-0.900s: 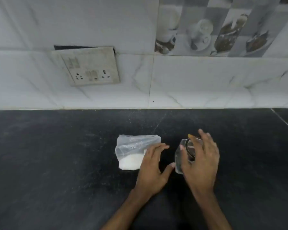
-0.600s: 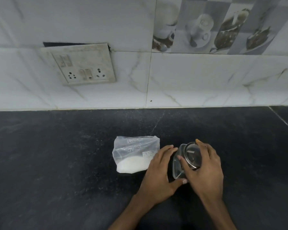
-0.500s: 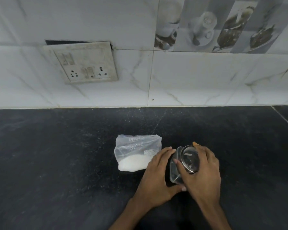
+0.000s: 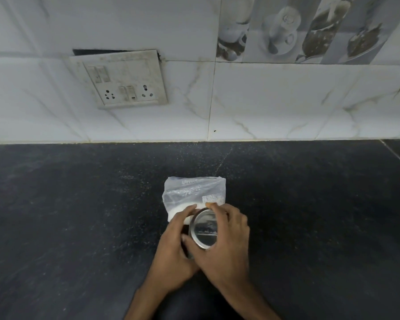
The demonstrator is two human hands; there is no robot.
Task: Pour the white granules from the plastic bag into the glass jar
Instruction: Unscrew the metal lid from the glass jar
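A clear plastic bag (image 4: 193, 194) with white granules in its lower part lies flat on the black counter (image 4: 79, 215). Just in front of it is the glass jar, its round metal lid (image 4: 203, 228) facing me. My left hand (image 4: 173, 248) wraps the jar's body from the left, hiding most of the glass. My right hand (image 4: 226, 241) grips the lid's rim from the right, fingertips over its top edge near the bag.
The counter ends at a white marble-tile wall. A dirty switch and socket plate (image 4: 120, 78) hangs on the wall at upper left. Printed cup-pattern tiles (image 4: 310, 28) sit at upper right. A seam (image 4: 397, 158) crosses the counter at far right.
Both hands have brought the jar leftward and nearer to me, in front of the bag. My left hand went from resting beside the bag to wrapping the jar; my right hand settled on the lid.
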